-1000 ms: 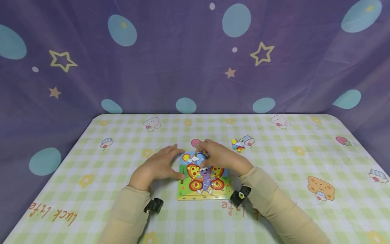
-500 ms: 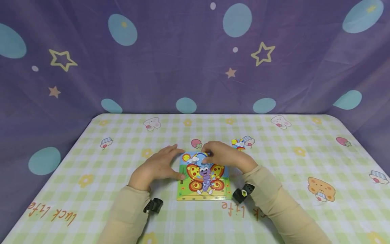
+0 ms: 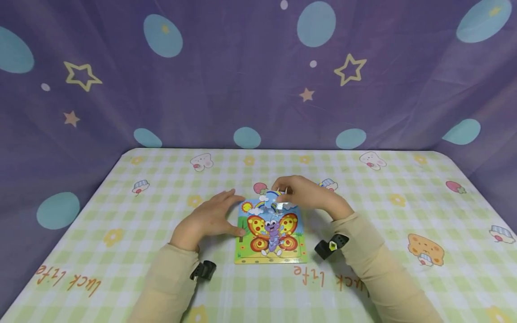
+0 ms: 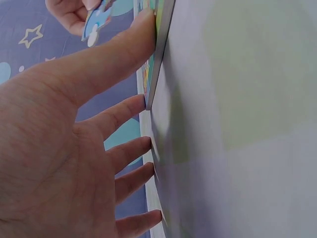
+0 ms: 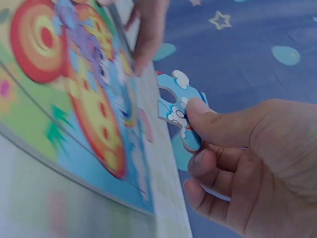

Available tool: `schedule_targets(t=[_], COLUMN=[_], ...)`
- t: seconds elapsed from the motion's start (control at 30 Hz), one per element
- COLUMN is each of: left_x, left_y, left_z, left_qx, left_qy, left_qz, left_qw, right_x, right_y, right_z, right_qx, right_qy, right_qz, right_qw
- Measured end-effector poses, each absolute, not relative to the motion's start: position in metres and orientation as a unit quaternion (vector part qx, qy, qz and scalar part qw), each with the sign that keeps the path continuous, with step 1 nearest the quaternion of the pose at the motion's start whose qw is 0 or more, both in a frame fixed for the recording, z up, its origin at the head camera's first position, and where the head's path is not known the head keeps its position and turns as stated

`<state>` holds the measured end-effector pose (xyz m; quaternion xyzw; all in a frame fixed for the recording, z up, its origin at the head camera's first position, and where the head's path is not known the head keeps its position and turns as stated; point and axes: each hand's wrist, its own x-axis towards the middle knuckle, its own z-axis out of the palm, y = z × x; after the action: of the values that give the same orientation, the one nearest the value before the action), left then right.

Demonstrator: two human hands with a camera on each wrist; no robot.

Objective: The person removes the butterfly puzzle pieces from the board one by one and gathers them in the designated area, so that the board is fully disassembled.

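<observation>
A butterfly jigsaw puzzle [image 3: 271, 260] lies flat on the table in the head view, butterfly facing me. My left hand [image 3: 212, 217] is at its left side, fingers spread and fairly straight. In the left wrist view the thumb [image 4: 119, 52] rests on the board, and the index fingertip touches its edge. My right hand [image 3: 304, 192] pinches a light-blue puzzle piece [image 5: 190, 92] with clouds between thumb and fingers. That piece is raised and tilted above the board's top edge. Beneath it, the board shows more sky and rainbow print.
Behind the right hand, a bit of another colourful piece [image 3: 322, 185] shows; most of it is hidden. A green checked tablecloth [image 3: 121, 215] covers the table. A purple curtain [image 3: 258, 89] with stars hangs behind the far edge.
My right hand has lifted the puzzle piece off the board, drawing it up and slightly right. It now covers most of the loose piece behind. The left hand has stayed put.
</observation>
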<state>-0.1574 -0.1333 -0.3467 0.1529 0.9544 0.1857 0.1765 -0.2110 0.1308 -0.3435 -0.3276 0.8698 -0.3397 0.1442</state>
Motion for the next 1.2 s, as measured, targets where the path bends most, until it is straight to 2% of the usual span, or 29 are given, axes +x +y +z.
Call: schedule_targets(t=[0.77, 1.2], left_x=[-0.157, -0.156], left_y=[-0.133, -0.133], left_z=[-0.346, -0.347], left_qx=[0.153, 0.153], left_qy=[0.954, 0.954], left_qz=[0.189, 0.192], left_qw=[0.174, 0.172], right_x=[-0.232, -0.233], right_y=[0.21, 0.243], right_z=[-0.326, -0.325], right_qx=[-0.279, -0.241], right_qy=[0.89, 0.901], right_qz=[-0.349, -0.346], right_qw=[0.091, 0.103])
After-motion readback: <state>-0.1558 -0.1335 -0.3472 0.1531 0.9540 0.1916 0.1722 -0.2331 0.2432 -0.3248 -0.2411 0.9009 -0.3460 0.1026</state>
